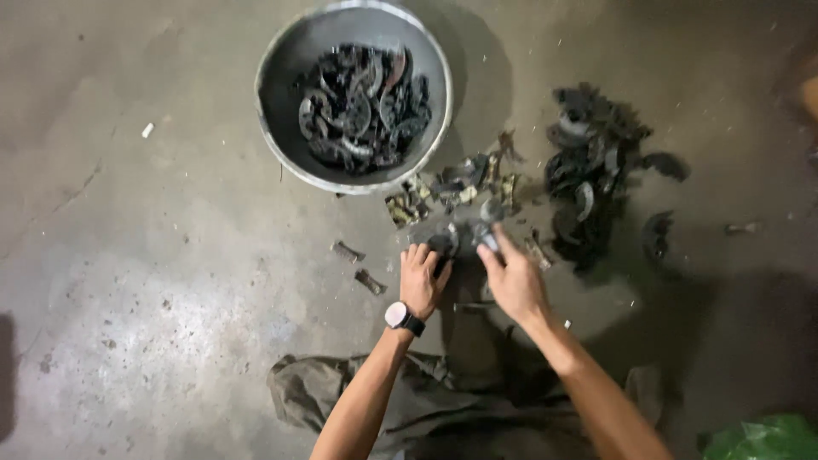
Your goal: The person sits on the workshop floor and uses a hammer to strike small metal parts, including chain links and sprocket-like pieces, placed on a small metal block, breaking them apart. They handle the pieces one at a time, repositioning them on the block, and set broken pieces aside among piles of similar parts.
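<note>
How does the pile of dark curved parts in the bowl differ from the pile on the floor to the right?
The bowl pile sits gathered inside a round grey metal bowl; the floor pile lies loose on bare concrete. The bowl pile is compact and round; the floor pile is strung out, with strays beside it. Both hold dark, curved, crescent-like pieces, and neither is touched by a hand.

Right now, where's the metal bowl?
In the head view, the metal bowl sits on the concrete floor at upper centre-left, above both hands, with the small scrap pile at its lower right.
</note>
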